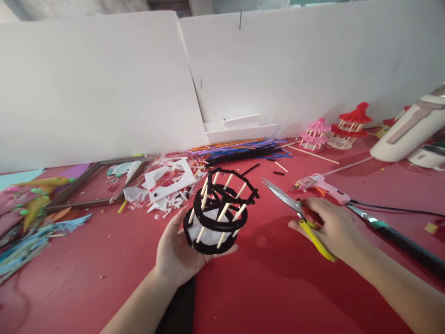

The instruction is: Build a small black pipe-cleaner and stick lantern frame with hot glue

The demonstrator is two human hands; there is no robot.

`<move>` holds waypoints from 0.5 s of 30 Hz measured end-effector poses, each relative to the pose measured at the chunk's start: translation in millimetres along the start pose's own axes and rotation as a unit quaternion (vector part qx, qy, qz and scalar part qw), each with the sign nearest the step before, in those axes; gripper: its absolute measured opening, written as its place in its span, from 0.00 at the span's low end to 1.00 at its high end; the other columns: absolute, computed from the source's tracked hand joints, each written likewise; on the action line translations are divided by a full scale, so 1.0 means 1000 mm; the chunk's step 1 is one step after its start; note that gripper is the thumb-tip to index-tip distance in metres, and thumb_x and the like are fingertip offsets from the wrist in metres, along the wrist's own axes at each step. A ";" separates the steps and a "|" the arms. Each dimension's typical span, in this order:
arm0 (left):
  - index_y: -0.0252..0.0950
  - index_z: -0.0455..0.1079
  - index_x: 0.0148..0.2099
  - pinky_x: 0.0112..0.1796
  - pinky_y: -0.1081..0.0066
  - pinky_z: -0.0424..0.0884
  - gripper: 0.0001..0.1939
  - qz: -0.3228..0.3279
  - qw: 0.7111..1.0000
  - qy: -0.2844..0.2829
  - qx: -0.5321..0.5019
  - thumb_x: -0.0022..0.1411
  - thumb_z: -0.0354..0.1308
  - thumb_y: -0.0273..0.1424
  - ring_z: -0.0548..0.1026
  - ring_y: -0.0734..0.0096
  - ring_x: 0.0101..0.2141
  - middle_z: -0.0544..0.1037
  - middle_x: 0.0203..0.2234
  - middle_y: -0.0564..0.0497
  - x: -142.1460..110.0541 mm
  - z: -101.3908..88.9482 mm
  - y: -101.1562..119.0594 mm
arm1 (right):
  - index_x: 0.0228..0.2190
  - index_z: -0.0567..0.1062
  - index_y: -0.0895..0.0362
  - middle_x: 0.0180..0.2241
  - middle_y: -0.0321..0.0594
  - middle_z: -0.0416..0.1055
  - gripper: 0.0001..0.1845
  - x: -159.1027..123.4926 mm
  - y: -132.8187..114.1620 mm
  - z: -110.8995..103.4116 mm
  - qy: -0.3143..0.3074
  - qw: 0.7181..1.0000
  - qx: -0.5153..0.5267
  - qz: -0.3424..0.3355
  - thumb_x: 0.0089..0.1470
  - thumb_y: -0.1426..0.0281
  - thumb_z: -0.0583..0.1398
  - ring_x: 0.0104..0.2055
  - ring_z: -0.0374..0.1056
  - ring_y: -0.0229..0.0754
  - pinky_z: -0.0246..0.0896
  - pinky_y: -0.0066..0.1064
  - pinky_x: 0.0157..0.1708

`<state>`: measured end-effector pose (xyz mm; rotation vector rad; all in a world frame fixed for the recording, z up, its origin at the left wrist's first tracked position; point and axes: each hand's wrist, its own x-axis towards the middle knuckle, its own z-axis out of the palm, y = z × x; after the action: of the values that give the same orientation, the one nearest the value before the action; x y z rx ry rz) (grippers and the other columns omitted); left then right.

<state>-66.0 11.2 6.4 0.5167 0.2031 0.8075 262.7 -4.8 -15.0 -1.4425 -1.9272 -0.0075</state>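
Observation:
My left hand (175, 253) is closed around the base of a small pavilion frame (217, 227), tilted toward me above the red table. The frame has a white floor, pale wooden sticks as posts, and rings of fuzzy black pipe cleaner; its top is an open black outline. To the right, my right hand (325, 222) grips scissors (283, 195) with yellow and red handles. The blades point up and left, nearly together, apart from the frame. Some of my left fingers are hidden behind the base.
Pipe cleaners (243, 150) lie bundled at the back, with white foam scraps (170, 181) left of them. A pink glue gun (330, 188) and a black-handled knife (399, 236) lie right. Pink (316, 134) and red (351, 125) pavilions stand near a white bottle (408, 127).

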 end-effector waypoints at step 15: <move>0.42 0.74 0.59 0.57 0.47 0.70 0.24 0.146 0.985 0.091 0.013 0.75 0.38 0.36 0.81 0.53 0.50 0.83 0.47 0.44 -0.002 0.007 0.004 | 0.24 0.60 0.54 0.22 0.28 0.49 0.23 -0.006 -0.027 -0.007 -0.276 0.917 0.196 0.213 0.53 0.51 0.63 0.24 0.46 0.33 0.44 0.26 0.22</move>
<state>-67.4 10.1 14.6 0.5029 0.3111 1.1417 244.8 -22.3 -2.6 -1.6548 -1.8287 1.0283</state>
